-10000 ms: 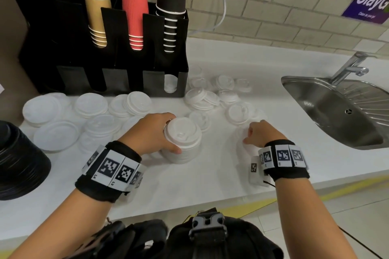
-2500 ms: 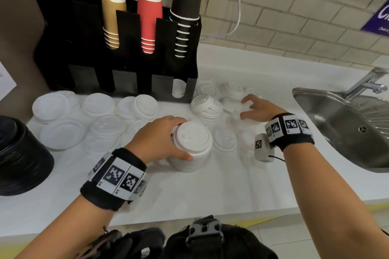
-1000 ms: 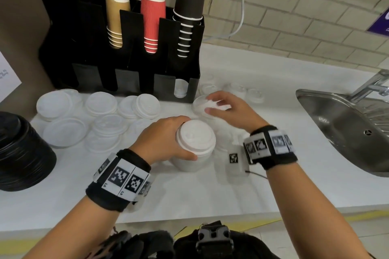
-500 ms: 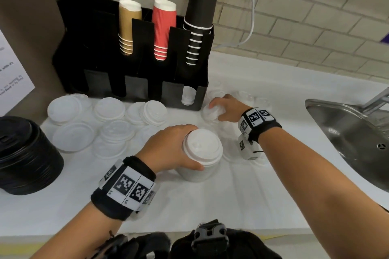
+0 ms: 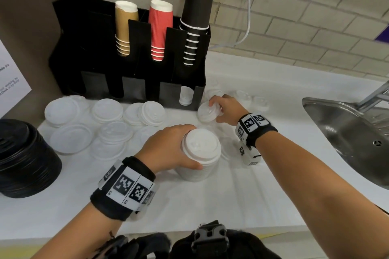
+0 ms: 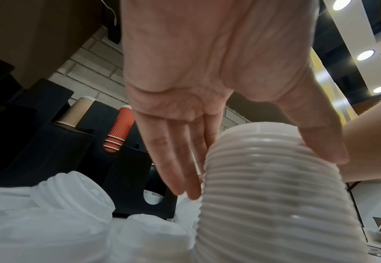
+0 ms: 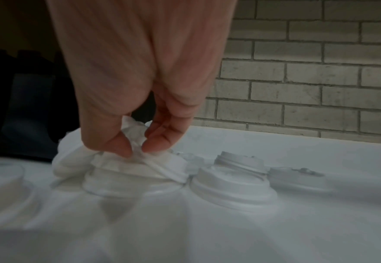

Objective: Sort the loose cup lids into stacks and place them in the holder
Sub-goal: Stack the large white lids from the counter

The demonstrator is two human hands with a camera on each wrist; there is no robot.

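Observation:
A tall stack of white cup lids (image 5: 202,149) stands upright at the counter's middle, and my left hand (image 5: 185,147) grips it, fingers on its far side and thumb on the near side. In the left wrist view the ribbed stack (image 6: 275,222) sits between the fingers and the thumb. My right hand (image 5: 214,110) pinches a small tilted bunch of white lids (image 5: 206,112) close to the front right corner of the black holder (image 5: 130,63). The right wrist view shows thumb and fingers pinching those lids (image 7: 128,165) over another lid on the counter.
The holder carries brown, red and black cups, and a few white lids (image 5: 186,95) sit in its lower right slot. Loose lids (image 5: 107,109) spread along its front; small ones (image 5: 244,95) lie beyond my right hand. A black lid pile (image 5: 23,160) stands left, a steel sink (image 5: 347,136) right.
My right hand has gathered lids from the pile on the right and carried them left and back, toward the holder's corner. My left hand has kept its hold on the tall stack.

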